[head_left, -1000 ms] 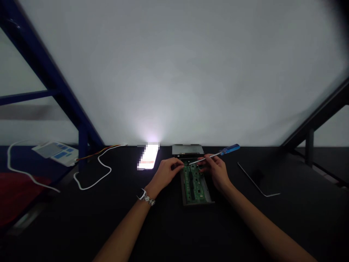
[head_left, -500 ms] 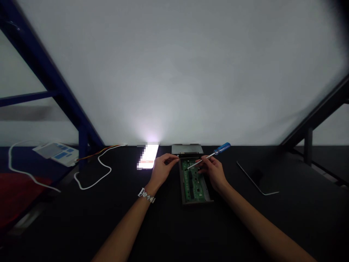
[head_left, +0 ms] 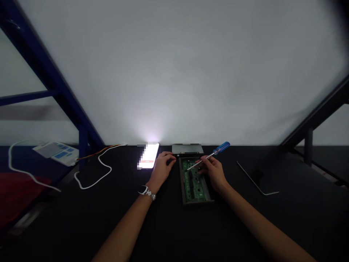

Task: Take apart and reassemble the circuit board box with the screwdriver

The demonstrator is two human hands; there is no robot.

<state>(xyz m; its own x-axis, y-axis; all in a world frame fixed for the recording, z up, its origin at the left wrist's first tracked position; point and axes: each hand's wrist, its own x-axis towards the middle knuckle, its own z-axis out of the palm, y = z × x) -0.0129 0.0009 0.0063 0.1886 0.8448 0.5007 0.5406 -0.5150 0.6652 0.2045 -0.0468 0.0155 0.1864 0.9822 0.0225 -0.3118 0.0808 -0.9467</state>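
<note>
A green circuit board point(head_left: 198, 190) lies in a shallow metal frame point(head_left: 183, 198) on the black table. My right hand point(head_left: 213, 170) holds a screwdriver point(head_left: 222, 147) with a blue handle, gripping it by the shaft; its tip points down-left over the upper part of the board. To the left of the frame is my left hand point(head_left: 162, 168), its thumb and index finger apart with a dark gap between them and nothing visible in it. A flat grey metal piece point(head_left: 187, 148) lies just behind the frame.
Left of my left hand, a lit phone point(head_left: 149, 156) leans near the wall. A white cable point(head_left: 105, 174) curls further left, beside a printed card point(head_left: 61, 153). A dark panel with a pale edge point(head_left: 255, 183) lies to the right.
My left hand has moved slightly left, off the frame's upper left corner, and its fingertips have parted. The right hand and screwdriver are nearly unchanged.
</note>
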